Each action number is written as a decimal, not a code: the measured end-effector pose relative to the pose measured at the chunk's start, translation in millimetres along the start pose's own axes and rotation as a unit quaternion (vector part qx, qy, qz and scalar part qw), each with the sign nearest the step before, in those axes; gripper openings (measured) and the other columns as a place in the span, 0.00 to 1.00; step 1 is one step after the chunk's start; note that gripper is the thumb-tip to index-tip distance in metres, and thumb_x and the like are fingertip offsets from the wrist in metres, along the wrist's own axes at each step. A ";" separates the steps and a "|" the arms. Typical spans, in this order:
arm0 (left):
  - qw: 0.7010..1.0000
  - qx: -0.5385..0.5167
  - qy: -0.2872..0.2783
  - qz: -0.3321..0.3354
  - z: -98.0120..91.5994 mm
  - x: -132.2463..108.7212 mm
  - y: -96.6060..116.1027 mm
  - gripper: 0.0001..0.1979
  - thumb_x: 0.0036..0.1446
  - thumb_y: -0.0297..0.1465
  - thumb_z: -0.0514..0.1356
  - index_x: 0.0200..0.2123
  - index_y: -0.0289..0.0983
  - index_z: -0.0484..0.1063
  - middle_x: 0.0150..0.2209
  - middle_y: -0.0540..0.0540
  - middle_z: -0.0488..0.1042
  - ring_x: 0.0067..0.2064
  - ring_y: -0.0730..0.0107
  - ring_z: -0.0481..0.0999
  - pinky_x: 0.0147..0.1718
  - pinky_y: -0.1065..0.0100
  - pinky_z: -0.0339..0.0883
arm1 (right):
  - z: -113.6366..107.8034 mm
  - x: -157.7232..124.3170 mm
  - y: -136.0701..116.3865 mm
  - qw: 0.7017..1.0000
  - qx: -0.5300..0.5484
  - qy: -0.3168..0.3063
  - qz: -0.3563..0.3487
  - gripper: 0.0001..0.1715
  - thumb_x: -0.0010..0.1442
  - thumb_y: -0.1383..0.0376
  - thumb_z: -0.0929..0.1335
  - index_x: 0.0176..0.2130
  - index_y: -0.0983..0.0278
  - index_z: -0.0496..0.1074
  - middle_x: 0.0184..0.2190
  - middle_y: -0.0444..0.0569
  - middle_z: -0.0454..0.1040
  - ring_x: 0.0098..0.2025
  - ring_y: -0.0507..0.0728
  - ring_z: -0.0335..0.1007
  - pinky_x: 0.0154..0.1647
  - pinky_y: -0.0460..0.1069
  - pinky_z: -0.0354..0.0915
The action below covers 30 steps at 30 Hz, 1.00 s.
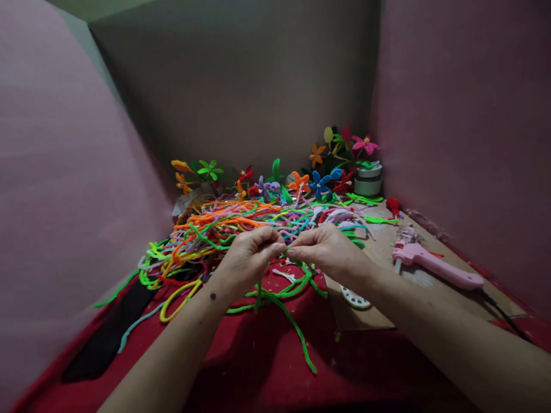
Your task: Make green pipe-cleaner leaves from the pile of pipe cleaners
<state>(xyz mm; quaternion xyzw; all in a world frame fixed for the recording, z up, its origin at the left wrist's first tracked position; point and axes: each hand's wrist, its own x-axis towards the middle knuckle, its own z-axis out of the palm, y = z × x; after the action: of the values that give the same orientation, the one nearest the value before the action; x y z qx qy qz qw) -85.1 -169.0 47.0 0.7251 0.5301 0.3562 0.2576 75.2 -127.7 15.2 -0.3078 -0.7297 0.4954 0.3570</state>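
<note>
My left hand [253, 252] and my right hand [329, 249] meet fingertip to fingertip in the middle of the view. Both are closed in a pinch on a green pipe cleaner [259, 291], whose end hangs below my left hand. Most of what lies between the fingertips is hidden by them. Under the hands, several loose bright green pipe cleaners [297, 327] curve over the red cloth [258, 361]. Just beyond the fingers spreads a tangled heap of pipe cleaners [224, 221] in orange, green, yellow, pink and purple.
A pink glue gun [443, 267] with a black cord lies on a cardboard sheet [379, 252] at the right. Pipe-cleaner flowers [321, 183] line the back, near a white jar [368, 179]. A black flat item [109, 332] lies at left. Pink walls [465, 143] flank both sides.
</note>
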 end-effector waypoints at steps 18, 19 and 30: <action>0.986 -0.128 0.071 -0.085 18.6 1.5 -15.2 0.10 0.49 0.34 0.58 0.23 0.36 0.62 0.15 0.56 0.60 0.17 0.81 0.57 0.16 0.76 0.51 | 19.2 -3.0 10.5 0.975 0.209 0.033 0.074 0.09 0.46 0.65 0.68 0.22 0.69 0.74 0.19 0.46 0.71 0.22 0.49 0.63 0.27 0.46 0.59; 0.988 -0.110 0.085 -0.070 19.5 1.1 -17.3 0.09 0.50 0.34 0.58 0.23 0.36 0.62 0.16 0.56 0.60 0.17 0.81 0.57 0.17 0.76 0.52 | 19.9 -2.3 12.0 0.971 0.226 0.027 0.080 0.07 0.45 0.65 0.69 0.22 0.69 0.74 0.18 0.46 0.71 0.22 0.49 0.63 0.27 0.46 0.59; 0.962 -0.243 0.043 -0.113 14.1 2.5 -18.0 0.10 0.48 0.36 0.61 0.29 0.36 0.67 0.19 0.55 0.64 0.16 0.82 0.57 0.15 0.76 0.50 | 18.7 -2.0 10.9 0.961 0.246 0.003 0.128 0.10 0.45 0.64 0.69 0.19 0.69 0.70 0.16 0.45 0.71 0.18 0.48 0.64 0.22 0.45 0.60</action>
<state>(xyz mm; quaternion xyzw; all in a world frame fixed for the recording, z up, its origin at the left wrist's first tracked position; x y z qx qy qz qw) -84.1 -161.0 25.4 0.5601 0.5163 0.4742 0.4414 61.9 -135.3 -0.2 -0.3034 -0.5386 0.7000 0.3576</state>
